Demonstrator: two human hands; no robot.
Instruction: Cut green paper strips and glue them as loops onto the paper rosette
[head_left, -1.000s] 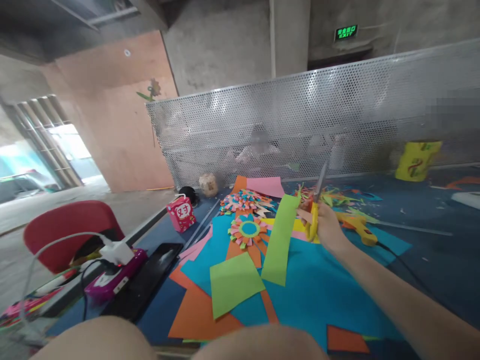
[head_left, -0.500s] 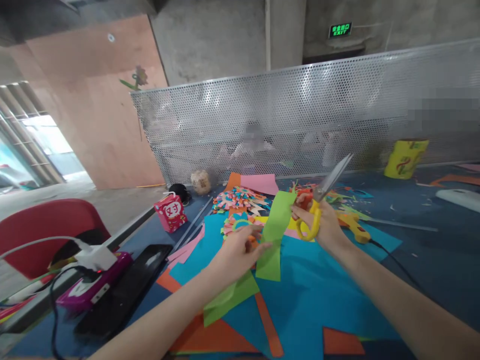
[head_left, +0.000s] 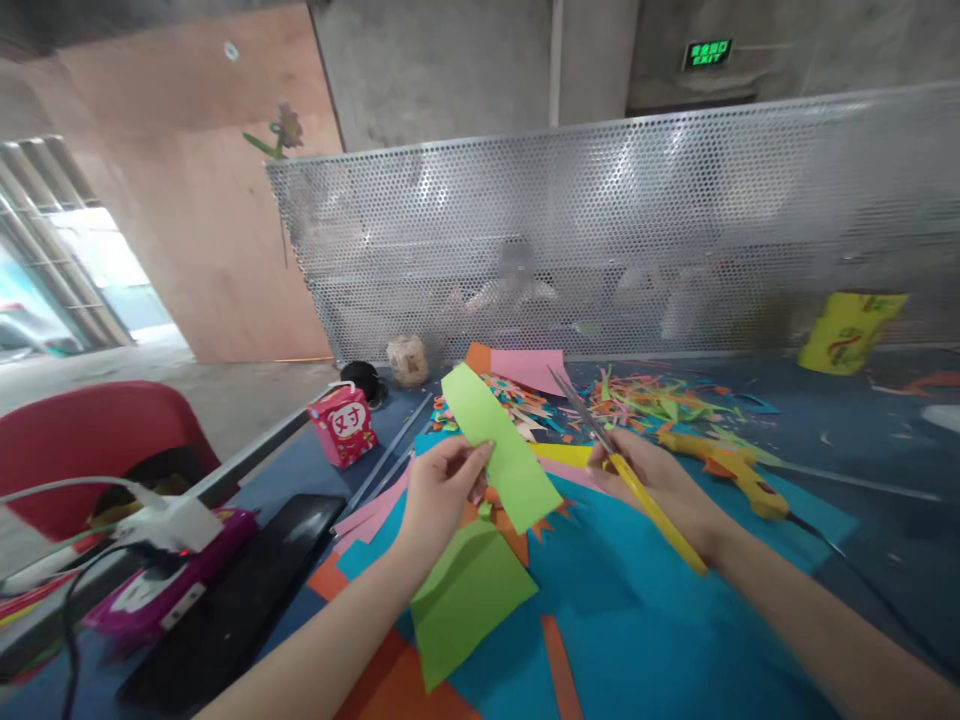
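Pinched between thumb and fingers of my left hand is a light green paper strip, tilted with its upper end to the left. My right hand grips yellow-handled scissors, their blades pointing up and left, apart from the strip. Below my left hand lies a larger piece of green paper on blue paper sheets. Fringed paper pieces in mixed colours lie behind the strip, partly hidden by it.
A yellow glue gun lies right of my right hand, its cord trailing to the right. Paper scraps are heaped behind. A pink box, a black phone-like slab and a purple power strip are at left. A perforated metal screen stands behind.
The green strip has passed from my right hand's fingers to my left hand and swung over to lean left. The scissors have turned from pointing up-right to up-left.
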